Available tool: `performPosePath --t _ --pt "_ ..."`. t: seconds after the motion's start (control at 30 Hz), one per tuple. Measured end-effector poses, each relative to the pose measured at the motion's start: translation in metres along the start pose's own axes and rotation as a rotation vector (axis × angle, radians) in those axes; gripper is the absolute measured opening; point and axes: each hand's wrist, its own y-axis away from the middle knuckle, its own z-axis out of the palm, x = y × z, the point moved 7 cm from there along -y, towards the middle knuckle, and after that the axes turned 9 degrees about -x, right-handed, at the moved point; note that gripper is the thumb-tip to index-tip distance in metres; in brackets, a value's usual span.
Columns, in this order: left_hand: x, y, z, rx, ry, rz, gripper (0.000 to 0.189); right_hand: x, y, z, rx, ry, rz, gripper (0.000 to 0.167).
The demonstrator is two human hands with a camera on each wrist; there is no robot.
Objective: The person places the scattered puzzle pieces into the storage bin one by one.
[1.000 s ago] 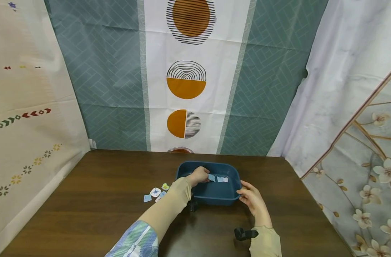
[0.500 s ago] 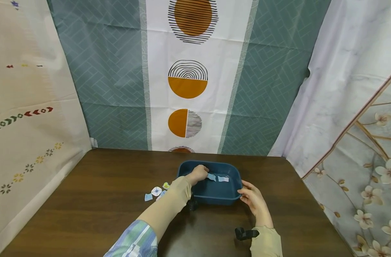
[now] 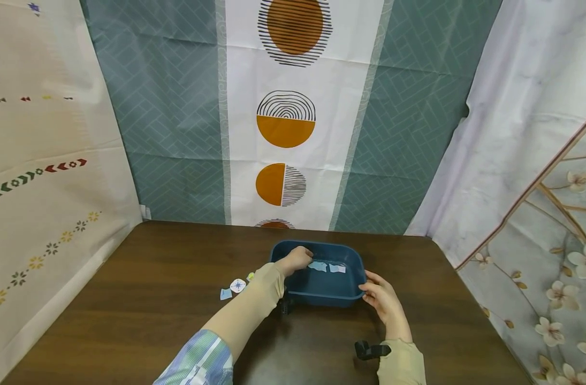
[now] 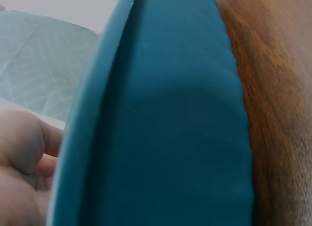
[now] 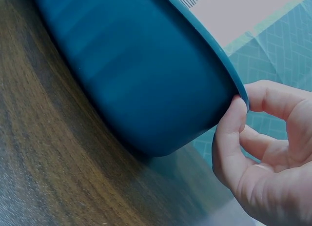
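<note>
A dark blue plastic tub [image 3: 321, 299] stands on the table. My left hand [image 3: 297, 259] reaches over its near left side, fingers low inside. By those fingertips lies a light blue cut-out piece [image 3: 318, 266]; I cannot tell whether they pinch it. A second light blue piece [image 3: 337, 268] with a whitish end lies to its right. In the left wrist view the tub's wall hides most of the left hand [image 4: 22, 162]. My right hand [image 3: 383, 299] grips the tub's right rim, with thumb and index finger pinching the edge in the right wrist view.
Left of the tub, on the brown table [image 3: 143, 299], lie a small light blue piece [image 3: 226, 294], a round white compass cut-out [image 3: 237, 285] and a yellow-green one [image 3: 250, 277], partly behind my left forearm. A patterned curtain [image 3: 177, 117] hangs behind the table.
The left hand has shifted slightly left within the tub, and the light blue piece beside it shows flatter and wider. The right hand keeps its hold on the rim. The head view has turned slightly left.
</note>
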Motion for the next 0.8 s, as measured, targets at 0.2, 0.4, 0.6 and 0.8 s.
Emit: performPosePath --t 0.2,0.4,0.6,0.8 --pt "0.0 0.01 -0.006 -0.039 -0.029 0.046 0.037 0.0 0.001 0.001 0.004 0.005 0.005 0.064" --pt "0.003 0.026 -0.018 -0.041 -0.037 0.112 0.038 -0.001 0.001 0.001 -0.002 -0.003 0.007 0.065" --pt "0.008 0.044 -0.032 -0.026 -0.028 0.171 0.039 0.0 0.001 0.002 -0.003 -0.001 0.008 0.065" --pt "0.005 0.059 -0.052 0.039 -0.025 0.201 0.036 0.0 0.0 0.001 -0.008 0.01 0.011 0.064"
